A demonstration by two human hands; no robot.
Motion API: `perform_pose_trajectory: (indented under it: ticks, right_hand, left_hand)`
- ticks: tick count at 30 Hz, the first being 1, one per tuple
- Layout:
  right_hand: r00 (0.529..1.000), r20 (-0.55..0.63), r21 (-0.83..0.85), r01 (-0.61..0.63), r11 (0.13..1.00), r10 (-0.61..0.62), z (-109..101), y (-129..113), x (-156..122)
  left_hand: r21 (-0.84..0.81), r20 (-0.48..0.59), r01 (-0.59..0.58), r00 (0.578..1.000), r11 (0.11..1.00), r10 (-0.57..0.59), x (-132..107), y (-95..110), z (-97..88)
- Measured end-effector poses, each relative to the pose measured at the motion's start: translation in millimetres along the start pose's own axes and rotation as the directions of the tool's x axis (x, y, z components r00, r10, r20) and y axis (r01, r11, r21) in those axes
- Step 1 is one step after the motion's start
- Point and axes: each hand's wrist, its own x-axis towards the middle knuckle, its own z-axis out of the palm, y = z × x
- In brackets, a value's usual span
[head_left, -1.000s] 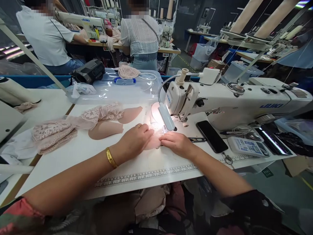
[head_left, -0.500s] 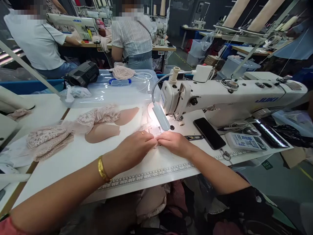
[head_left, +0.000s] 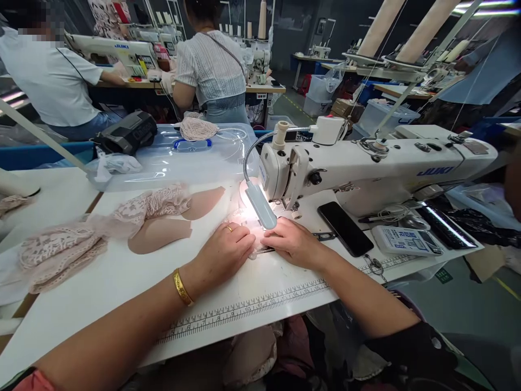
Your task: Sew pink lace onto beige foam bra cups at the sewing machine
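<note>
Pale pink lace fabric (head_left: pixel 258 247) lies under the bright lamp at the white sewing machine (head_left: pixel 366 165), mostly covered by fingers. My left hand (head_left: pixel 226 247), with a ring and a gold bangle, has its fingers bent together on the fabric's left part. From the other side, my right hand (head_left: pixel 293 243) closes thumb and fingers at the fabric's right edge, just below the grey lamp head (head_left: pixel 260 205). The needle area is hidden by the lamp and glare. Left of my hands lie two beige fabric pieces (head_left: pixel 159 235) and a bunched lace strip (head_left: pixel 65 247).
Right of my hands lie a black phone (head_left: pixel 345 228) and a calculator (head_left: pixel 402 240). A printed ruler (head_left: pixel 244 310) runs along the front edge. Behind stands a clear plastic lid (head_left: pixel 171 163) bearing a dark case (head_left: pixel 128 133). Two people sit at machines beyond.
My hands have moved slightly apart, so more of the pink fabric shows between them. The left fingers lie flatter. The whole view has shifted slightly.
</note>
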Motion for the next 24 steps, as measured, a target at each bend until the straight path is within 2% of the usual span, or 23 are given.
perform_pose_trajectory:
  ticks: [10, 20, 24]
  right_hand:
    - [0.999, -0.024, 0.041, -0.035, 0.999, 0.036, 0, 1, 1]
    - [0.994, 0.005, 0.040, -0.111, 0.993, 0.111, 2, 2, 0]
    - [0.994, 0.007, 0.040, -0.106, 0.994, 0.105, 3, 2, 0]
  left_hand:
    - [0.086, -0.055, 0.002, 0.998, 0.996, 0.003, 4, 6, 6.9]
    - [0.056, -0.090, 0.019, 0.996, 0.998, -0.014, 6, 5, 14.0]
    - [0.029, -0.128, -0.029, 0.991, 0.999, 0.032, 7, 5, 13.0]
